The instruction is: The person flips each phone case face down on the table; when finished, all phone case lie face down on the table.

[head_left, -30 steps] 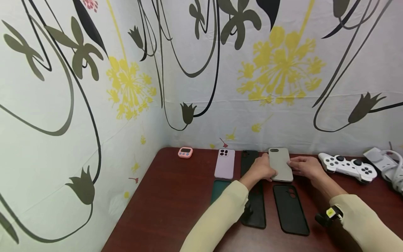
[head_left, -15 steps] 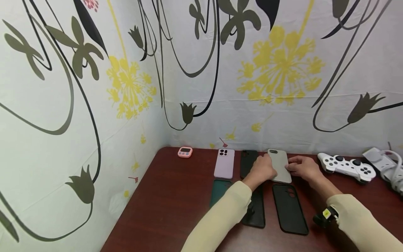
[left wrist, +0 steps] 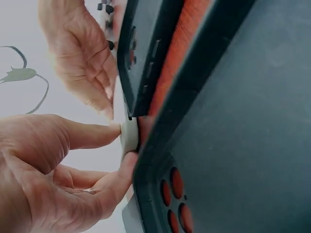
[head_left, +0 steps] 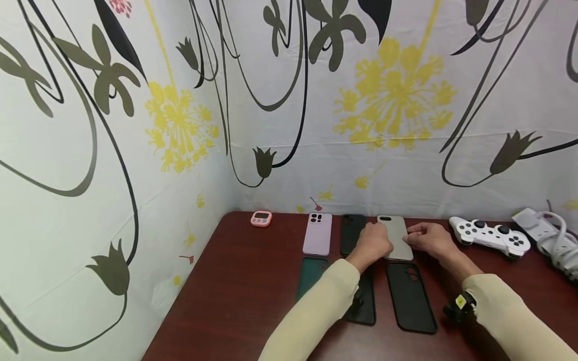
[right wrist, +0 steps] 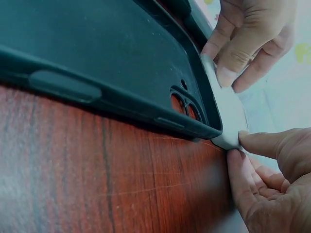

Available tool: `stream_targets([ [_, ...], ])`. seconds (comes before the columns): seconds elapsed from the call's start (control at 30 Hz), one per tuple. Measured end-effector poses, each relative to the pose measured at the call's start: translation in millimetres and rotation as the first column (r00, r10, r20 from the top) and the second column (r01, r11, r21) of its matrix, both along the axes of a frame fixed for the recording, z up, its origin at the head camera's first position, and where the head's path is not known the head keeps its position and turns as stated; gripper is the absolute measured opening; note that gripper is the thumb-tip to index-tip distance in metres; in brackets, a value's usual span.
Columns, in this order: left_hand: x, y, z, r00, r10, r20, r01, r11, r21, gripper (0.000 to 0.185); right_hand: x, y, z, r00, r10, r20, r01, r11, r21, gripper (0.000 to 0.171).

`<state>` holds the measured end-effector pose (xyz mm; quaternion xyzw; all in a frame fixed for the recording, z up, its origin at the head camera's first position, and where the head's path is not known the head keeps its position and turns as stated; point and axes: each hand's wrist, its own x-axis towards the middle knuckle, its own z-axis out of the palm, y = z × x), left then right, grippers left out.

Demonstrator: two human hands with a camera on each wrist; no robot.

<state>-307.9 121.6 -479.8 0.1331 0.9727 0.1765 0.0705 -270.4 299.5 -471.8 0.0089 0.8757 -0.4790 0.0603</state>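
A light grey phone case (head_left: 397, 235) lies face down in the back row on the table, its camera cutout toward the wall. My left hand (head_left: 375, 244) pinches its left side; in the left wrist view the thumb is on the face of the phone case (left wrist: 129, 132) and a finger is at its edge. On the opposite side my right hand (head_left: 431, 241) pinches the right edge, thumb on top, as the right wrist view shows. Immediately in front lies a black phone case (head_left: 412, 301), inner side up. Another black phone case (head_left: 367, 298) is partly under my left forearm.
To the left are a lilac phone case (head_left: 317, 234), a black phone case (head_left: 351, 233) and a teal phone case (head_left: 310, 273). A pink timer (head_left: 261, 218) sits at the back left. A white game controller (head_left: 489, 237) and a white power strip (head_left: 548, 235) stand right.
The light grey phone case has shifted slightly toward me, with both hands on it. My right fingers have slid a little along its edge. The head view has turned slightly right.
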Motion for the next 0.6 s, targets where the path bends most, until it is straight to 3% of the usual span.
stream_targets([
  [0.13, 13.0, -6, 15.5, 1.000, -0.001, 0.002, 0.001, 1.000, -0.018, 0.040, 0.1, -2, 0.9, 1.000, 0.011, -0.007, -0.011, 1.000, 0.012, 0.051],
  [0.2, 20.8, -8, 27.4, 0.999, 0.014, 0.036, -0.014, 1.000, -0.022, 0.039, 1.3, -2, 1.6, 1.000, 0.012, -0.015, -0.011, 0.999, 0.047, 0.051],
  [0.4, 24.1, -9, 23.1, 0.999, 0.029, 0.037, -0.028, 1.000, -0.011, 0.037, 6.1, -1, 5.0, 0.999, 0.041, -0.022, -0.038, 0.990, 0.138, 0.053],
  [0.43, 22.6, -9, 17.2, 1.000, 0.028, 0.012, -0.028, 1.000, -0.011, 0.036, 6.7, -1, 5.6, 0.998, 0.050, -0.022, -0.047, 0.989, 0.142, 0.053],
  [0.6, 33.6, -11, 26.5, 1.000, 0.012, -0.027, -0.014, 0.997, -0.080, 0.016, 7.8, 0, 10.2, 0.996, 0.086, -0.009, -0.084, 0.989, 0.119, 0.054],
])
